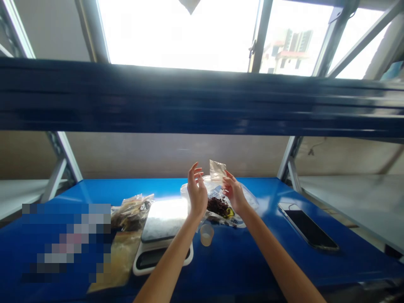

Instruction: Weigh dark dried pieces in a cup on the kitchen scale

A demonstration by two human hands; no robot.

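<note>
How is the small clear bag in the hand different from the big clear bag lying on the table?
The small bag is held up by the right hand and looks empty; the big bag lies on the blue table with dark pieces inside. The small bag stands upright; the big one sprawls crumpled. Both are clear plastic.

scale point(164, 235) left of cup point(206, 234) | bag point(221, 206) behind cup | phone point(307, 229) far right
</note>
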